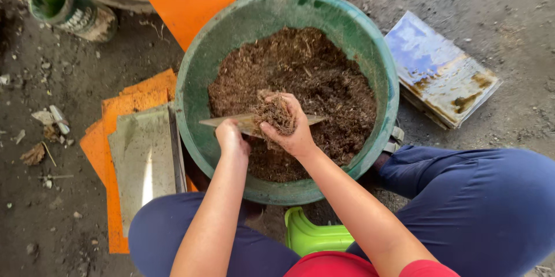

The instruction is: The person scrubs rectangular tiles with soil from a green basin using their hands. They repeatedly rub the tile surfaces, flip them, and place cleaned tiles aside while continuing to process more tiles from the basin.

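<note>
We look straight down at our own two bare arms reaching over a green tub (191, 89) that sits on dirt ground between our knees. The tub is filled with brown, shredded fibre (329, 80), loose and stringy, heaped a little toward the far side. Our left hand (231, 139) is closed in a fist around the near end of a flat stick (231, 121); the fingers are curled under and hidden, so we only see the knuckles. The stick runs sideways from that fist, passes under the right fingers and pokes out beyond them, hovering just over the fibre. Our right hand (291, 126) is cupped, fingers pressed together and bent down, pinching a clump (276, 114) of fibre against the stick, with the thumb seemingly tucked below the blade. To do this well, we judge that we should keep the stick level and steady in the left fist, press the clump firmly with the right fingertips, and work over the tub's middle so that loose strands fall back inside. Beside the left fist, outside the tub, lie orange boards (124, 103) under a grey slab (144, 161); beyond the right fingers, a rusty blue tile (439, 69).
</note>
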Demonstrator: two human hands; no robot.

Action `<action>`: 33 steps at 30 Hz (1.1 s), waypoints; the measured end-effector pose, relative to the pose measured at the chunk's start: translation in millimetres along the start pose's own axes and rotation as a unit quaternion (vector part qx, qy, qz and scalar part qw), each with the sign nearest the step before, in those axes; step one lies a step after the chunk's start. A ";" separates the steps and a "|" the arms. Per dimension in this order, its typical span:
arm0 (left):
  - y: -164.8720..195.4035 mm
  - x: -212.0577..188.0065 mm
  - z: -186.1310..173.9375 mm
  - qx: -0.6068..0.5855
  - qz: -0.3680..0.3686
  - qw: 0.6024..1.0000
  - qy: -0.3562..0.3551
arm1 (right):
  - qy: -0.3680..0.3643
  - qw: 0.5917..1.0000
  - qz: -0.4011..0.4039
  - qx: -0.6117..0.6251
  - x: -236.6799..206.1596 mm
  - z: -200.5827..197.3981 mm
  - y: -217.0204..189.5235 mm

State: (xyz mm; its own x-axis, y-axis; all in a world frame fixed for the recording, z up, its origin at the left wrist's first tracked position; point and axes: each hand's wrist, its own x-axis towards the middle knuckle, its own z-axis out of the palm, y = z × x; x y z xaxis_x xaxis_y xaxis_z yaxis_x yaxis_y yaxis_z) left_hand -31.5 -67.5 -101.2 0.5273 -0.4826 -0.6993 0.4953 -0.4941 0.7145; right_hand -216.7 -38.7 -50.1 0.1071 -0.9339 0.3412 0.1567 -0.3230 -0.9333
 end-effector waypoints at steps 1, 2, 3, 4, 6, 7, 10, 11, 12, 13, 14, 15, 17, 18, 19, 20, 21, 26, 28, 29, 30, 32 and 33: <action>-1.7 -2.1 1.9 -0.036 0.011 0.999 0.013 | 0.015 0.998 -0.050 -0.044 -3.2 2.4 7.3; -0.8 -3.1 6.0 -0.072 0.025 0.997 0.024 | 0.029 0.990 -0.103 -0.088 -4.2 3.9 15.1; 1.7 -3.0 10.3 -0.109 0.042 0.993 0.032 | 0.042 0.988 -0.122 -0.081 -3.8 4.0 23.4; 4.5 -2.5 14.1 -0.105 0.050 0.992 0.044 | 0.055 0.986 -0.142 -0.075 -2.8 1.5 32.1; 8.9 0.8 18.2 -0.094 0.064 0.991 0.070 | 0.070 0.981 -0.161 -0.081 -2.4 -3.6 51.7; 11.4 4.3 19.7 -0.108 0.067 0.990 0.066 | 0.074 0.980 -0.161 -0.094 -1.3 -7.0 63.6; 20.7 20.9 15.5 -0.133 0.081 0.986 0.053 | 0.088 0.982 -0.121 -0.116 -4.8 -18.8 102.5; 24.7 27.2 10.2 -0.132 0.088 0.986 0.052 | 0.093 0.983 -0.101 -0.120 -7.5 -23.9 114.9; 25.7 32.7 5.4 -0.132 0.096 0.985 0.052 | 0.093 0.983 -0.063 -0.145 -13.3 -31.5 122.5; 26.8 38.2 0.4 -0.143 0.086 0.985 0.049 | 0.093 0.981 -0.026 -0.169 -19.3 -40.5 129.6; 29.6 43.2 -5.3 -0.154 0.076 0.984 0.044 | 0.095 0.976 0.011 -0.194 -22.3 -47.8 135.2; 31.7 45.5 -8.8 -0.164 0.065 0.984 0.038 | 0.102 0.974 0.032 -0.200 -25.0 -53.4 140.2; 30.4 54.1 -16.4 -0.160 0.064 0.984 0.039 | 0.119 0.966 0.078 -0.215 -25.8 -55.5 135.9; 32.0 57.2 -17.9 -0.161 0.065 0.984 0.035 | 0.107 0.970 0.076 -0.205 -22.9 -50.6 129.9; 33.4 59.5 -18.3 -0.117 0.060 0.990 0.050 | 0.095 0.973 0.072 -0.195 -17.1 -39.4 122.4; 33.2 60.0 -20.1 -0.073 0.052 0.994 0.068 | 0.080 0.977 0.071 -0.185 -12.4 -24.4 112.2; 33.6 60.3 -21.0 -0.028 0.042 0.995 0.088 | 0.070 0.983 -0.002 -0.170 -6.2 -8.5 101.9; 42.3 67.5 -35.8 -0.118 -0.010 0.988 0.104 | 0.025 0.973 -0.139 -0.180 18.5 40.0 66.7; 46.4 74.9 -50.8 -0.130 -0.033 0.985 0.113 | 0.007 0.968 -0.129 -0.217 21.9 29.6 70.3; 46.2 79.1 -58.6 -0.159 -0.028 0.981 0.105 | 0.004 0.965 -0.116 -0.235 24.0 19.9 77.5; 46.0 83.8 -66.7 -0.188 -0.024 0.977 0.097 | 0.001 0.962 -0.103 -0.253 23.7 9.9 86.8; 45.8 93.3 -81.2 -0.186 -0.013 0.979 0.080 | 0.028 0.965 0.023 -0.259 17.5 -18.8 108.0; 43.7 97.4 -85.7 -0.186 -0.009 0.980 0.072 | 0.034 0.954 0.051 -0.294 14.1 -34.4 119.9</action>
State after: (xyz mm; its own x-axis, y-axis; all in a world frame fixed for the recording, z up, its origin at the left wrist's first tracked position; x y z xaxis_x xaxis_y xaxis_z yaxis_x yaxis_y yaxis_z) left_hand 100.7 -74.2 -136.2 0.5954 -0.3556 -0.7204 0.7084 -0.1907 0.6796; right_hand -230.2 -95.9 -161.1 0.0245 -0.9664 0.2559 -0.4310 -0.2412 -0.8695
